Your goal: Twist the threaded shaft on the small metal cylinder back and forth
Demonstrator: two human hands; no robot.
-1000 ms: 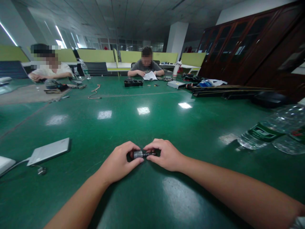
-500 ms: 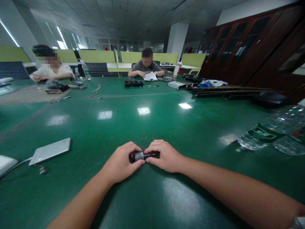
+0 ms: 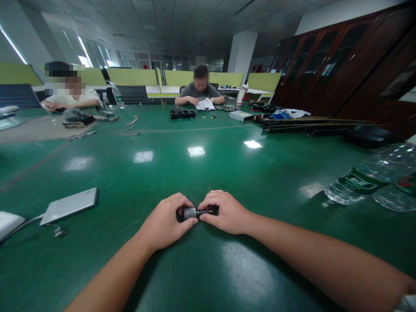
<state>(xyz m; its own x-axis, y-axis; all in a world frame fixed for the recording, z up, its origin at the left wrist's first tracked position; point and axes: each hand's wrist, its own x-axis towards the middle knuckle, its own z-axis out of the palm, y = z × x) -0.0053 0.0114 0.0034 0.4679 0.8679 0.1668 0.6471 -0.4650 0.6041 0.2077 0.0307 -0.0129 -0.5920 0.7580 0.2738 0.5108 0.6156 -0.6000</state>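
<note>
In the head view, a small metal part, a silver cylinder with a thin dark ribbed shaft (image 3: 190, 212), lies level between my two hands. My left hand (image 3: 169, 223) has its thumb and fingers closed around the silver cylinder end. Around the dark shaft, my right hand (image 3: 224, 212) is closed, with thumb below and fingers above. Both thumbs almost meet at the middle of the part. Its outer ends are partly hidden by my fingers and in shadow. The part is held low over the green tabletop (image 3: 182, 173).
A silver power-bank-like box (image 3: 69, 206) with a white cable lies at left. Clear plastic bottles (image 3: 357, 184) lie at right. Across the table sit two people, one with papers (image 3: 205, 104), near a black tray (image 3: 182, 113). Dark strips (image 3: 292, 125) and tools lie at back right.
Almost nothing differs. The fingers of my right hand have shifted slightly on the dark shaft; my left hand keeps its place.
</note>
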